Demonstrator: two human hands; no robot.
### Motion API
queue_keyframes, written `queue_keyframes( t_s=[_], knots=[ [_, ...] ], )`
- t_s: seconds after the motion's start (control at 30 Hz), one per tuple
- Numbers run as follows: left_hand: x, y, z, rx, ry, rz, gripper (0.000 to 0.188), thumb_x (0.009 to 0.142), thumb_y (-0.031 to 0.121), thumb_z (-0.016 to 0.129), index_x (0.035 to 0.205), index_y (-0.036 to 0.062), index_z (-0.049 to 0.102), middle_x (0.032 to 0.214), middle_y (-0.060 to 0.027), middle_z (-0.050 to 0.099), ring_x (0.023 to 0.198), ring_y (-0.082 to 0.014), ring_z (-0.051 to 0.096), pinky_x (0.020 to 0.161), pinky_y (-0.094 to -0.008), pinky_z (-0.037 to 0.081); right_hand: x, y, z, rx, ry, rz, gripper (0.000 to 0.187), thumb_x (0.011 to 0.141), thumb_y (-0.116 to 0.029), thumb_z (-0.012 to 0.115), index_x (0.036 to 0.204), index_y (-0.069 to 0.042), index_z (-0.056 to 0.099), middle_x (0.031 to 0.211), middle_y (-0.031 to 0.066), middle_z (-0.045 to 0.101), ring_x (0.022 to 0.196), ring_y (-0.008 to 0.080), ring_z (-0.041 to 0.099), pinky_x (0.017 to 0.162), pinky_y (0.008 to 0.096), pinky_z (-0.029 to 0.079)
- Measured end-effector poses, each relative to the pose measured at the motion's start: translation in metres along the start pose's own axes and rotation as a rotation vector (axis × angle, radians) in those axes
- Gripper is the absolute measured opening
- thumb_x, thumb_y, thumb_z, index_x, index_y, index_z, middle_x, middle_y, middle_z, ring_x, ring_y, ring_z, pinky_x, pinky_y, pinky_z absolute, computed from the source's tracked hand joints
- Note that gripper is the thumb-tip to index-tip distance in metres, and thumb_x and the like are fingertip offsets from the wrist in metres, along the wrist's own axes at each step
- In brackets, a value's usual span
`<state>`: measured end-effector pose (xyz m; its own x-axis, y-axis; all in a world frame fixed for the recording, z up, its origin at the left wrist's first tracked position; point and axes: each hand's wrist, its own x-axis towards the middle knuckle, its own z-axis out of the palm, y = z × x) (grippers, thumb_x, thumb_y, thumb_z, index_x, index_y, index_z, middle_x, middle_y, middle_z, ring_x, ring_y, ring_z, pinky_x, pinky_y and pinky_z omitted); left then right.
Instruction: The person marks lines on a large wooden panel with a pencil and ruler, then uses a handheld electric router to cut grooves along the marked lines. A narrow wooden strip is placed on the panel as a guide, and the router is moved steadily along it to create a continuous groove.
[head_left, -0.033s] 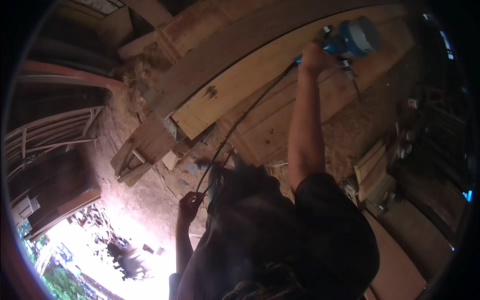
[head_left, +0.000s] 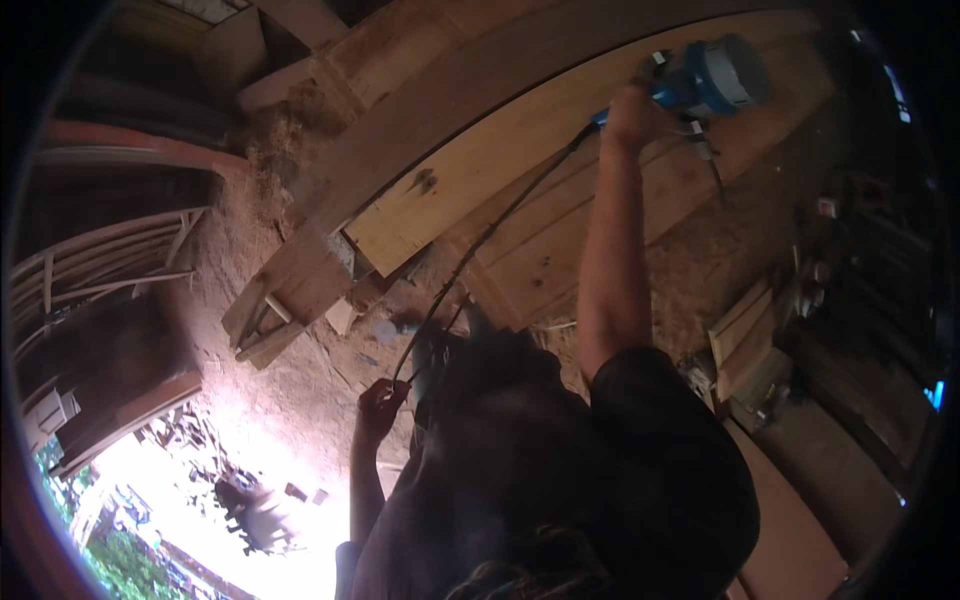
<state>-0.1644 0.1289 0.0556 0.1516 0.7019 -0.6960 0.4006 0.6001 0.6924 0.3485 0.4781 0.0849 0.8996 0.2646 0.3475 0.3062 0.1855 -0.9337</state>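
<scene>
My right hand (head_left: 638, 118), arm stretched far forward, is wrapped round the grip of a blue corded power tool (head_left: 688, 84) with a wide, round, pale grey end. The tool is at the far right end of a light wooden board (head_left: 480, 165); its exact kind is blurred, and I cannot tell whether it touches the wood. From its back a dark cord (head_left: 468, 258) runs down to the left. My left hand (head_left: 382, 405), low beside my body, is closed round that cord.
A darker plank (head_left: 380, 150) lies along the board's far side, and a wide panel (head_left: 540, 260) on its near side. Shavings and sawdust (head_left: 270, 300) cover the floor. Timber (head_left: 745, 335) leans at the right; wood scraps (head_left: 250, 510) lie in bright light at lower left.
The power tool and my right hand have shifted very slightly to the right along the board. My left hand has stayed on the cord.
</scene>
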Motion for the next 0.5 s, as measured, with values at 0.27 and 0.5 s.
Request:
queue_keyframes(
  t_s=[0.27, 0.5],
  knots=[
    [0.026, 0.002, -0.023, 0.151, -0.121, -0.045, 0.018, 0.098, 0.019, 0.074, 0.105, 0.0025, 0.072, 0.093, -0.0078, 0.076, 0.086, -0.0126, 0.069, 0.074, -0.0321, 0.055, -0.039, -0.011, -0.001, -0.103, -0.002, 0.034, 0.014, 0.077, 0.004, 0.064, 0.087, 0.003, 0.054, 0.082, 0.0084, 0.064, 0.071, 0.0175, 0.058, 0.07, 0.0374, 0.05],
    [0.029, 0.0, -0.056, 0.291, -0.187, -0.166, 0.027, 0.099, 0.024, 0.073, 0.118, 0.005, 0.073, 0.099, -0.0111, 0.078, 0.097, -0.0139, 0.072, 0.082, -0.033, 0.059, -0.082, -0.025, -0.004, -0.008, -0.013, 0.045, 0.016, 0.081, 0.006, 0.062, 0.096, 0.004, 0.061, 0.094, 0.0078, 0.067, 0.083, 0.0144, 0.062, 0.077, 0.0318, 0.051]
  ],
)
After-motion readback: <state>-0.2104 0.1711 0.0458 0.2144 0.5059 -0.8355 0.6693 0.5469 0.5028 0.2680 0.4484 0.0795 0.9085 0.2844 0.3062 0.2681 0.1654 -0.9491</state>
